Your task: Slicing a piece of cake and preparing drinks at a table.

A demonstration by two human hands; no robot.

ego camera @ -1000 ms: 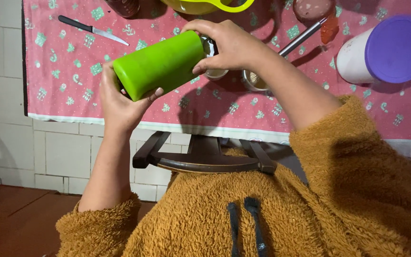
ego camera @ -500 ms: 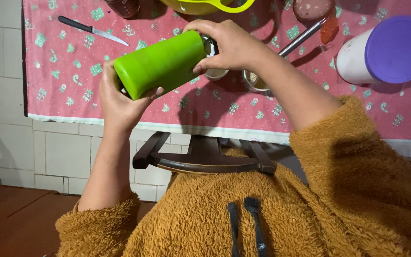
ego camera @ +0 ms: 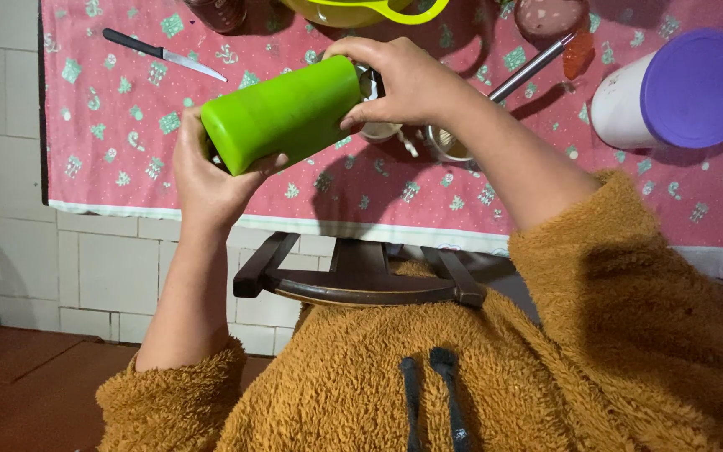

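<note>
A bright green cylindrical flask [ego camera: 282,113] is held tilted almost level above the table, its mouth pointing right over a small white cup [ego camera: 381,130]. My left hand [ego camera: 207,180] grips the flask's base from below. My right hand [ego camera: 407,79] is wrapped around its metal neck end. Whether liquid is coming out is hidden by my right hand.
A pink patterned tablecloth [ego camera: 127,125] covers the table. On it lie a black-handled knife [ego camera: 161,54], a second metal cup with a spoon [ego camera: 512,79], a white tub with a purple lid [ego camera: 679,92] and a yellow-green bowl [ego camera: 361,10]. A dark wooden chair back [ego camera: 361,280] stands below.
</note>
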